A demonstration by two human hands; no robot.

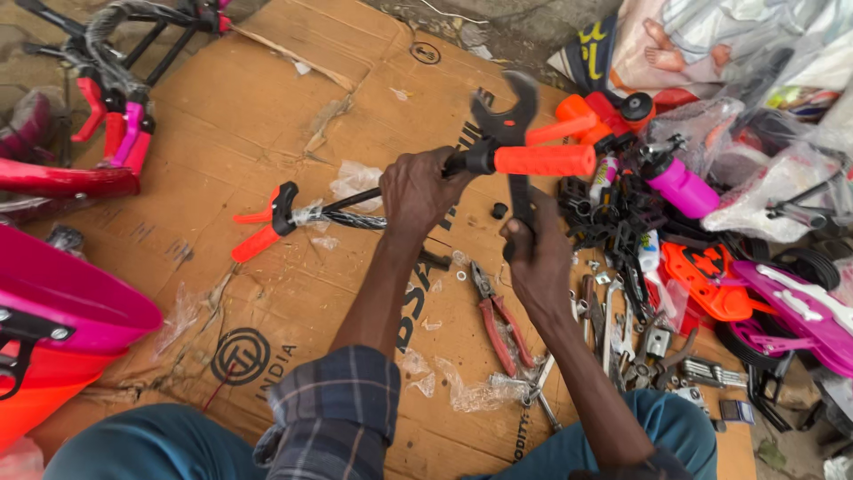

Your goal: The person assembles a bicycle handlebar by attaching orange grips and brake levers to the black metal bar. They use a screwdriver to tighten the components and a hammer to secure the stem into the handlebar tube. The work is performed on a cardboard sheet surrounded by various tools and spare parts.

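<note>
Right hand (538, 253) holds spanner (508, 133); left hand (422, 191) grips handlebar (498, 162).

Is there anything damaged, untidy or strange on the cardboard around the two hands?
Yes. The cardboard sheet is torn, with a ragged strip peeled up near its top edge. Scraps of clear plastic wrap lie loose beside the red pliers. Small metal parts are scattered in no order beside the right hand.

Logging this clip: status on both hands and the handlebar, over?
Left hand gripping black handlebar with orange grip. Right hand holding black open-ended spanner at its middle. Red-handled pliers lying on cardboard, clear of the work.
</note>
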